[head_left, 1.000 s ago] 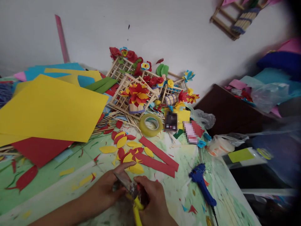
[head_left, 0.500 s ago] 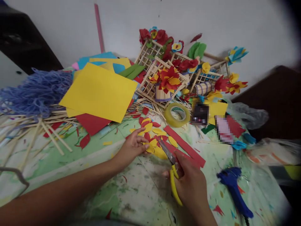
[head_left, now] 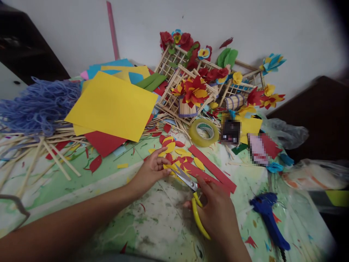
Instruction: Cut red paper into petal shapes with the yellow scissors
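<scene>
Right hand (head_left: 221, 213) grips the yellow-handled scissors (head_left: 193, 185), blades apart; left hand (head_left: 149, 174) pinches a small yellow paper piece (head_left: 166, 167) beside the blade tips, above the desk (head_left: 155, 225); paper is likely light, easily creased (hold its edge, clear of blades); scissors likely rigid, best held by handles.

Beyond my table (head_left: 147, 233) I see a pale, plain wall (head_left: 141, 25) in dim light, with dark furniture (head_left: 24, 47) standing at the left.
</scene>
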Available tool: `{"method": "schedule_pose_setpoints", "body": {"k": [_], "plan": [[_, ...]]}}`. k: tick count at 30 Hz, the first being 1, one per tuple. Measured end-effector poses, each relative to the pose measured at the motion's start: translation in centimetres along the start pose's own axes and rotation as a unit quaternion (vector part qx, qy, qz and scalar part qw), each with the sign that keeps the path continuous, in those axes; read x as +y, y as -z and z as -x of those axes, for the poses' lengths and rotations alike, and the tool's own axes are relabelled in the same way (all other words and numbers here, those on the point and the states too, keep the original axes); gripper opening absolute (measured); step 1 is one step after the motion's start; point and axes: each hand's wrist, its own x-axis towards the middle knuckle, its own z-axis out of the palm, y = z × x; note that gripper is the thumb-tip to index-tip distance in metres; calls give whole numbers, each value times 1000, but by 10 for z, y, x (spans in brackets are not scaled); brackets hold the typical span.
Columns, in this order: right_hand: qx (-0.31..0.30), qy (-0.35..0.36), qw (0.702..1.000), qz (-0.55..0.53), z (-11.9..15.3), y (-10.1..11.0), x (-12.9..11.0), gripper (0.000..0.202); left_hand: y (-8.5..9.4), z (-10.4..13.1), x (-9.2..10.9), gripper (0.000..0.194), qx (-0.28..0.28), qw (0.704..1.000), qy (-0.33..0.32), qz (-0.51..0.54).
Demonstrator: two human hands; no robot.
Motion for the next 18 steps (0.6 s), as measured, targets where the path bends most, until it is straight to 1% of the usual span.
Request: {"method": "schedule_pose_setpoints", "body": {"k": [6,11,14,18], "plan": [[3,5,1000,-2,0,-2,0,59,1,0,0,77,-15,1000,3,-6],[-2,5,1000,-6,0,-4,-1,58,2,0,0,83,-28,1000,10,-4],[1,6,1000,-6,0,-5,-1,55,1,0,0,85,-24,1000,12,2],[-2,2,1000,-5,0,-5,-2,51,-1,2,2,83,-12,1000,20,-3]]}}
